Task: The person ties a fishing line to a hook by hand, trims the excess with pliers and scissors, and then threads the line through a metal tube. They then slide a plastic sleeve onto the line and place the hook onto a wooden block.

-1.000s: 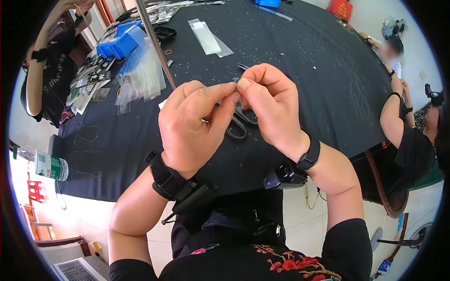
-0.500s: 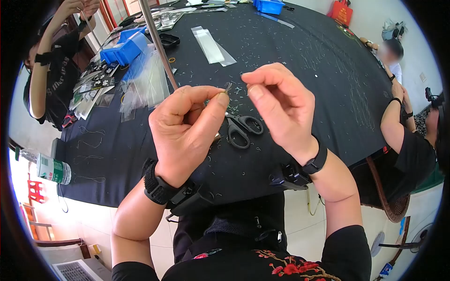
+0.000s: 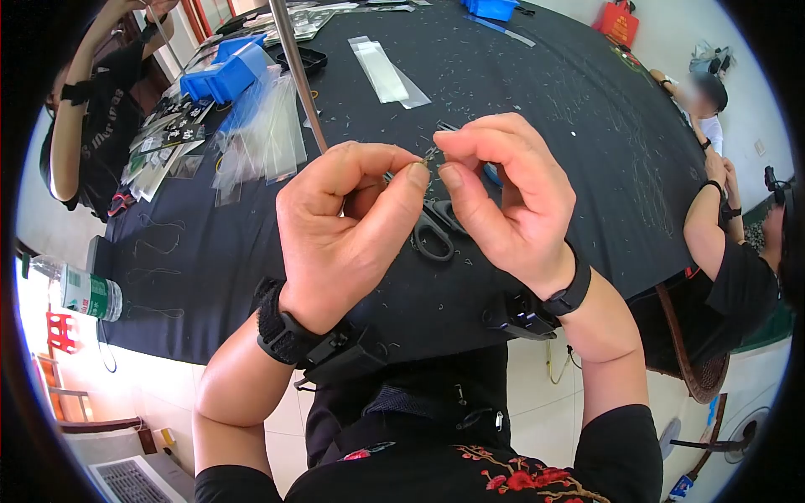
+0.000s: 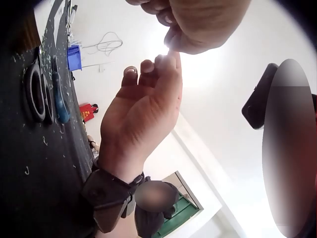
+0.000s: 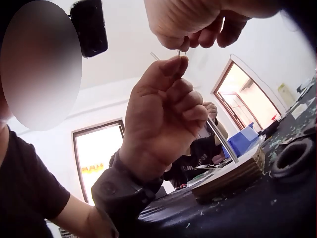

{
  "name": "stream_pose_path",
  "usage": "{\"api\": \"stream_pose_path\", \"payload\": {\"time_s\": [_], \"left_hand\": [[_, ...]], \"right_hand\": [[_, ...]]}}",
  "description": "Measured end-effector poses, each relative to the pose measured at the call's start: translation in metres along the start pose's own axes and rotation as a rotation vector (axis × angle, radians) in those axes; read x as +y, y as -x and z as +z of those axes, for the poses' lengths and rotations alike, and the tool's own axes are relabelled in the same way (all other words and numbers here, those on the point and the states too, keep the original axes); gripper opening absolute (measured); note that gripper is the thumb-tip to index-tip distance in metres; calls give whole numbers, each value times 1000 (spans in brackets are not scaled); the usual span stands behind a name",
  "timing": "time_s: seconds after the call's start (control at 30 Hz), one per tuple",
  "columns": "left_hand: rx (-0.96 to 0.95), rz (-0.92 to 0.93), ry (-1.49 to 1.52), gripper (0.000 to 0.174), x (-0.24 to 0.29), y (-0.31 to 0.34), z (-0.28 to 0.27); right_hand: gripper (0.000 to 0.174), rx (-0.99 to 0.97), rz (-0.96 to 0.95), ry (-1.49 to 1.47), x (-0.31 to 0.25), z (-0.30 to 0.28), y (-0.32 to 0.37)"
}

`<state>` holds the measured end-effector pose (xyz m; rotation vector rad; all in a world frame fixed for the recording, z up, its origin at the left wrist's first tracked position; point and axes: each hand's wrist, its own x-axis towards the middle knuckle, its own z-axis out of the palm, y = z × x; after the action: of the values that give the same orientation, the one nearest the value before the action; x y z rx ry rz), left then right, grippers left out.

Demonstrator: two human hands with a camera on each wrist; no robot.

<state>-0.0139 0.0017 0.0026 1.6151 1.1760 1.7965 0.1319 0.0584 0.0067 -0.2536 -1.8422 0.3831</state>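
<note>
A person's two bare hands meet near the centre of the head view, raised above a black-covered desk [image 3: 587, 210]. The left hand [image 3: 344, 230] pinches a tiny thin piece [image 3: 430, 157] between thumb and forefinger, its other fingers curled under. The piece sits between the two hands' fingertips, too small to make out. The right hand [image 3: 520, 201] has thumb and forefinger bent toward the same spot, a slight gap between their tips; whether they grip the piece cannot be told.

Just below the fingertips lie dark-handled scissors [image 3: 434, 241], partly hidden by the hands. The left wrist view shows a blue-handled tool [image 4: 63, 99] beside them. Small clippings are scattered over the desk around both tools.

A slanting metal pole [image 3: 295, 71] crosses the upper left of the head view, ending behind the left hand; the right wrist view shows it reaching down to a wooden block [image 5: 233, 178]. Left of the pole are a blue bin [image 3: 220, 80], clear plastic sleeves [image 3: 264, 138] and a spread of printed cards [image 3: 163, 134]. A white strip in a clear sleeve [image 3: 381, 74] lies at upper centre. A bottle [image 3: 90, 295] is at the left edge. Other people are at upper left and along the right side.
</note>
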Motion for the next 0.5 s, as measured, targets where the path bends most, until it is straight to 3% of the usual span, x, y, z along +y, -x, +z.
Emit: {"api": "stream_pose_path", "payload": {"time_s": [0.27, 0.4, 0.5], "left_hand": [[-32, -158, 181, 5, 5, 1, 5], [-19, -165, 193, 5, 3, 2, 4], [-12, -45, 40, 5, -1, 0, 1]], "right_hand": [[15, -23, 0, -4, 4, 0, 1], [15, -1, 13, -40, 3, 2, 2], [16, 17, 39, -84, 2, 2, 2]]}}
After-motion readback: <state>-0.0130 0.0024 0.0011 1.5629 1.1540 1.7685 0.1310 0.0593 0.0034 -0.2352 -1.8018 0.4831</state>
